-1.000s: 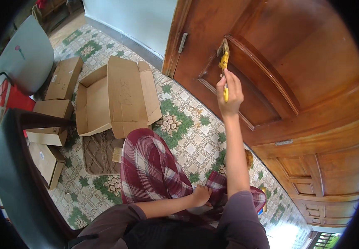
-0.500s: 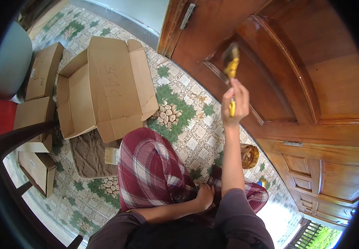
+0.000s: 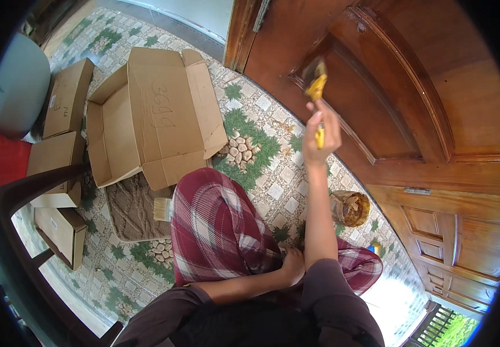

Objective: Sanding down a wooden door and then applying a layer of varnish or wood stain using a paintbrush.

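We see the right hand (image 3: 328,134) raised before the wooden door (image 3: 282,49), its fingers closed around the yellow handle of a paintbrush (image 3: 317,88). The brush lies straight ahead of those fingers: its long axis runs away from us, bristles foremost, toward the near-left corner of the door's recessed panel (image 3: 361,107). The tip is blurred, so we cannot fairly say whether the bristles touch the wood. The right hand is clearly the nearer one; the left hand (image 3: 294,267) rests low on the plaid cloth (image 3: 221,237) over our lap, fingers curled, and we cannot tell if they grasp anything. Just right of the right forearm stands a brown-stained container (image 3: 351,209) on the patterned floor (image 3: 274,191). A second, pale-bristled brush (image 3: 161,209) shows beside our left knee.
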{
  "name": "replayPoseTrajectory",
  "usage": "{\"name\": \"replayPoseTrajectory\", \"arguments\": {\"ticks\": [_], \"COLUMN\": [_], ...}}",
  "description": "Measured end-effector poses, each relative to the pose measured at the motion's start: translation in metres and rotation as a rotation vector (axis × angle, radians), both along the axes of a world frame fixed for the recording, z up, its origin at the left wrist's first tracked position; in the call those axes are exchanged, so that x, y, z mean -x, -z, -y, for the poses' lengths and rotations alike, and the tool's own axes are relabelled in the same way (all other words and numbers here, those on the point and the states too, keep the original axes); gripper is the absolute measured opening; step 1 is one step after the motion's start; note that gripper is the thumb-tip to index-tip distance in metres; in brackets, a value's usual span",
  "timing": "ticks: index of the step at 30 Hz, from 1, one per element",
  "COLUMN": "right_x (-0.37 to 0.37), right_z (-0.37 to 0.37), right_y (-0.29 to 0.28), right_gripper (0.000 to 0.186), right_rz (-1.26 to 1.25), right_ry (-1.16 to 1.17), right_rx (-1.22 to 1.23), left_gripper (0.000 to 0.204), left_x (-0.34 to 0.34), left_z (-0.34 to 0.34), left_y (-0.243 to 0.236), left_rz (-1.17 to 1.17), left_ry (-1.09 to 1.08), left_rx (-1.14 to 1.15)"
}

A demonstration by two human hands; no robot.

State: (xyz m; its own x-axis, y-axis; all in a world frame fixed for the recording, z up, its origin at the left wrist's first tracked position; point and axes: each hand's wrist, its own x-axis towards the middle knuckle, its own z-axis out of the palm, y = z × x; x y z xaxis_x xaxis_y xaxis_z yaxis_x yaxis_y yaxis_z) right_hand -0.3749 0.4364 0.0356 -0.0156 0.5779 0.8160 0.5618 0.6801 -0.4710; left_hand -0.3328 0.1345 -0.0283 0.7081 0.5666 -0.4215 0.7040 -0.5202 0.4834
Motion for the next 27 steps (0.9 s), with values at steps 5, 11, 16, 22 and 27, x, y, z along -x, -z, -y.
{"name": "replayPoseTrajectory", "arguments": {"ticks": [5, 11, 16, 22, 27], "right_x": [0.024, -0.009, 0.017, 0.011, 0.009], "right_z": [-0.01, 0.002, -0.014, -0.012, -0.009], "right_y": [-0.051, 0.05, -0.051, -0.001, 0.024], "right_gripper": [0.021, 0.02, 0.02, 0.023, 0.021], "right_rz": [0.008, 0.13, 0.007, 0.201, 0.236], "right_ry": [-0.009, -0.049, -0.043, -0.014, -0.044], "right_rx": [-0.15, 0.182, -0.058, -0.091, 0.045], "left_gripper": [0.047, 0.05, 0.049, 0.078, 0.074], "left_x": [0.008, 0.002, 0.007, -0.003, -0.003], "left_z": [0.004, 0.004, 0.008, 0.0, 0.008], "left_y": [0.002, 0.0, 0.002, -0.002, 0.007], "left_rz": [0.03, 0.048, 0.005, -0.074, -0.033], "left_ry": [-0.025, -0.036, -0.105, -0.007, -0.06], "left_rx": [-0.069, 0.001, -0.098, -0.006, -0.086]}}
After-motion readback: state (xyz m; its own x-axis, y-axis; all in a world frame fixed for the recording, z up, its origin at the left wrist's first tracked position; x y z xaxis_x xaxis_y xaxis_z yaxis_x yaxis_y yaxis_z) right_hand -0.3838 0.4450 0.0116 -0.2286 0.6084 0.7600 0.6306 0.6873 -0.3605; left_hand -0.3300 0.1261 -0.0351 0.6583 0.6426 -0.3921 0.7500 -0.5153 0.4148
